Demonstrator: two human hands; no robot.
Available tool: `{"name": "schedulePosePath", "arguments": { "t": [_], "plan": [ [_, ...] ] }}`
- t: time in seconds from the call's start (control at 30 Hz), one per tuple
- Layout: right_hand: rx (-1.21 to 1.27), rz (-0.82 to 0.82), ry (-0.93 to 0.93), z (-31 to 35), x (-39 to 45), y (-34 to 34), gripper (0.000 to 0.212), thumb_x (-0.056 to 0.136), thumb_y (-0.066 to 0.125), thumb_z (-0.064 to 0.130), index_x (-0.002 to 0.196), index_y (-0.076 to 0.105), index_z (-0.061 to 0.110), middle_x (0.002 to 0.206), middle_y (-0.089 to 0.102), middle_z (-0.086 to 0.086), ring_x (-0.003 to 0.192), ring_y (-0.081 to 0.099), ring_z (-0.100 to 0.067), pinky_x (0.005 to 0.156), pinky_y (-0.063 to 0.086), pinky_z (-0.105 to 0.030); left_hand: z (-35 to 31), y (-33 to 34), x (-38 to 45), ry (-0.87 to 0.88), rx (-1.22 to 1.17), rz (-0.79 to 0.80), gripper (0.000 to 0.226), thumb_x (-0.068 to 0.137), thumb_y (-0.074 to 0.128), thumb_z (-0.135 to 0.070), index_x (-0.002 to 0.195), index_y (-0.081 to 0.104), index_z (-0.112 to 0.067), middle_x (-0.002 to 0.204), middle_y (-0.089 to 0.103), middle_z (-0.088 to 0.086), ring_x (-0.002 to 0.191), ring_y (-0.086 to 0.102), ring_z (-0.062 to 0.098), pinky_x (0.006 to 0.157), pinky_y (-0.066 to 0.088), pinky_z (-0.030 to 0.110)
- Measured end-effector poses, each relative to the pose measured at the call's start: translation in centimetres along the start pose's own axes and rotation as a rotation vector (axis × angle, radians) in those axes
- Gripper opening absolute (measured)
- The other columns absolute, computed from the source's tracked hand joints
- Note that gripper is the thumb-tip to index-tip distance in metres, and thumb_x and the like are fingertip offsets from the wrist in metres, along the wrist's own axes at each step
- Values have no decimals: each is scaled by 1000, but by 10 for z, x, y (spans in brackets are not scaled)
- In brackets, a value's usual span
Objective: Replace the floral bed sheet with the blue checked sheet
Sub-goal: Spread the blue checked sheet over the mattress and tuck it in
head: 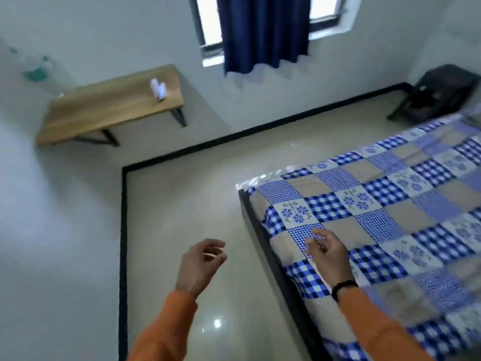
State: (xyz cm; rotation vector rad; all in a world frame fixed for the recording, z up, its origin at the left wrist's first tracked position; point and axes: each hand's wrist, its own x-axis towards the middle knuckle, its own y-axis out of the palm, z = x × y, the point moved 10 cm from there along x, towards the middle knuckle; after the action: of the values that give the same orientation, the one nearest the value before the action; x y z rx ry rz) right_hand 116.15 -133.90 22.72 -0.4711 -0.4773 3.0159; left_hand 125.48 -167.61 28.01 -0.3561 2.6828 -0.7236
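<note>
The blue checked sheet, a patchwork of blue checks, beige squares and flower prints, lies spread over the bed on the right. It hangs slightly over the dark bed frame along the near side. My right hand hovers above the sheet near the bed's left edge, fingers loosely curled and holding nothing. My left hand floats over the floor to the left of the bed, fingers relaxed and empty. No floral sheet is in view.
A wooden wall shelf with a small white object hangs at the back left. A dark plastic stool stands in the far right corner. A blue curtain covers the window. Glossy beige floor lies left of the bed.
</note>
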Motion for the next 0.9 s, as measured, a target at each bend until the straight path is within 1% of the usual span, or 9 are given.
{"name": "schedulePosePath", "arguments": {
  "t": [0.07,0.17,0.27,0.33,0.43,0.57,0.73,0.83,0.9],
  "plan": [
    [-49,-44,-18,13,6,1,23,96,67,21,118,63,23,102,71,-4,88,70,-16,74,55,-25,-21,14,40,137,48,104,11,87,77,-17,93,76,-27,85,75,-12,74,69,3,65,51,13],
    [-85,-134,8,8,3,-2,26,96,68,28,121,63,24,101,69,7,94,67,-12,83,52,-26,-39,43,79,331,152,297,6,92,72,-22,90,74,-27,88,75,-17,76,67,4,67,50,11],
    [-174,-213,33,-7,-18,1,29,95,67,38,121,59,28,104,64,15,91,64,-6,79,48,-22,-35,68,108,486,258,489,4,93,71,-23,92,74,-25,89,74,-16,79,67,2,67,48,9],
    [-256,-243,80,-29,-35,12,33,95,67,41,124,58,28,107,63,14,90,65,-8,80,51,-24,-30,87,124,602,344,586,3,93,70,-26,93,73,-27,88,73,-17,79,66,0,69,48,9],
    [-305,-281,179,-68,-62,30,36,92,70,42,122,62,24,109,64,8,87,65,-13,86,56,-36,-19,118,138,682,423,685,6,91,72,-22,91,73,-28,83,71,-18,77,66,-3,69,46,6],
    [-245,-437,369,-128,-100,48,30,86,72,41,101,67,15,106,70,-5,94,66,-24,84,55,-39,-7,176,128,820,547,810,4,90,71,-20,90,72,-24,83,70,-12,73,65,4,73,55,24],
    [-345,-542,420,-228,-60,48,18,90,71,30,103,69,17,103,64,-3,94,61,-22,88,53,-41,36,313,146,1037,632,902,7,95,63,-29,97,66,-24,100,67,1,93,61,21,81,55,42],
    [-411,-655,338,-289,-20,42,35,86,79,34,113,68,16,111,63,-2,100,59,-18,94,50,-36,78,390,161,1215,621,892,20,93,68,-32,111,67,-23,113,64,2,106,54,23,91,51,42],
    [-489,-636,319,-330,10,48,54,80,83,44,124,64,17,123,60,-2,114,54,-19,103,45,-34,105,433,166,1334,599,917,31,92,70,-36,119,66,-22,121,61,2,114,51,23,98,48,40]
  ]
}}
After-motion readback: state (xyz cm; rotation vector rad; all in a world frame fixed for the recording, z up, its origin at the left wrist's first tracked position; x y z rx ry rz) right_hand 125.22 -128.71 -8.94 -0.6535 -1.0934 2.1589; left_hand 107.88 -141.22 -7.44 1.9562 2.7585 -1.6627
